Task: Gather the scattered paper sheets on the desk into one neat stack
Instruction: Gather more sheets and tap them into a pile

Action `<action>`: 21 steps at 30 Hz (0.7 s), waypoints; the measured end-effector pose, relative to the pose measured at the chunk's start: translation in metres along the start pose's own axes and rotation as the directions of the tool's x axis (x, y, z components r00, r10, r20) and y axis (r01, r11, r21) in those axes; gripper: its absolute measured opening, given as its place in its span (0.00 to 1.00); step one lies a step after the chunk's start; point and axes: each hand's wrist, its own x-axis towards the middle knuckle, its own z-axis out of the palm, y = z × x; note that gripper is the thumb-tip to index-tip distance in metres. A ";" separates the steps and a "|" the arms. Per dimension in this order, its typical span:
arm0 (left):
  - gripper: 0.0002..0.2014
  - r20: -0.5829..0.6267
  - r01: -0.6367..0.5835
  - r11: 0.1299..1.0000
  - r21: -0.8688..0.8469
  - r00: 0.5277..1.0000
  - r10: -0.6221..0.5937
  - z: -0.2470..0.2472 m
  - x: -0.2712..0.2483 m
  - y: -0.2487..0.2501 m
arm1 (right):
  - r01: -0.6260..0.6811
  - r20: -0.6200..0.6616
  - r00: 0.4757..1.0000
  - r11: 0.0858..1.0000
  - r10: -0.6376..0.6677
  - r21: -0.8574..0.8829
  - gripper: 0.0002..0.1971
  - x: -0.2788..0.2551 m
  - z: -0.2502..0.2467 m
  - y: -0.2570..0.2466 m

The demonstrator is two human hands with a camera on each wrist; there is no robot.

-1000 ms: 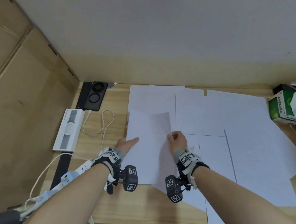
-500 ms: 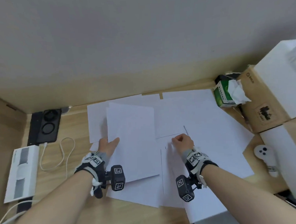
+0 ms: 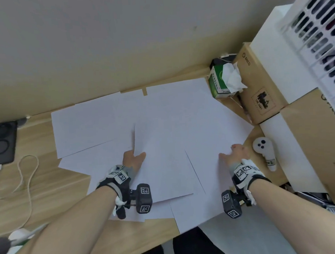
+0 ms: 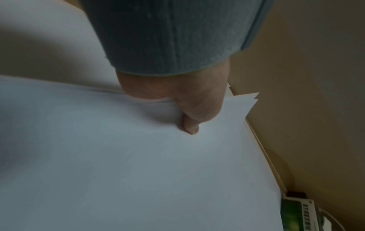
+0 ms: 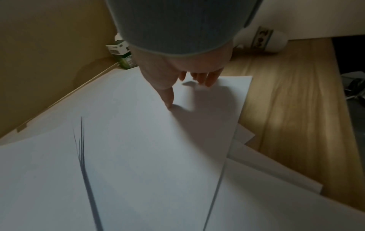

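Several white paper sheets (image 3: 89,127) lie overlapping across the wooden desk (image 3: 40,188). My left hand (image 3: 134,159) pinches the near left edge of a small pile of sheets (image 3: 160,156), thumb on top and fingers hidden beneath. The left wrist view shows the thumb (image 4: 189,121) pressed on the top sheet (image 4: 138,156), with a few sheet corners fanned out behind it. My right hand (image 3: 233,154) lies with straight fingers on the right corner of another sheet (image 3: 211,128). In the right wrist view its fingertips (image 5: 205,79) touch that sheet (image 5: 158,140) near its far corner.
A green tissue box (image 3: 218,81) and stacked cardboard boxes (image 3: 262,94) crowd the right side. A white controller (image 3: 265,152) lies just right of my right hand. A black charger pad (image 3: 0,143) and white cable (image 3: 27,173) sit at the left.
My left hand carried its sheets rightward onto the middle of the pile. My right hand let go of its pinch and reached right, now flat on a sheet near the controller.
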 end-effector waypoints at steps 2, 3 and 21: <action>0.16 0.000 0.005 1.000 0.024 1.000 -0.005 0.012 0.000 0.000 | -0.028 -0.007 1.000 1.000 0.028 0.010 0.32 0.006 0.003 0.008; 0.16 -0.006 0.016 0.999 0.042 1.000 -0.016 0.015 -0.001 -0.001 | -0.022 -0.003 1.000 1.000 0.022 0.010 0.34 0.007 0.004 0.010; 0.18 -0.167 0.148 0.960 0.237 0.980 -0.110 0.026 0.003 0.004 | -0.028 0.009 1.000 0.964 0.027 0.264 0.05 0.012 -0.010 0.006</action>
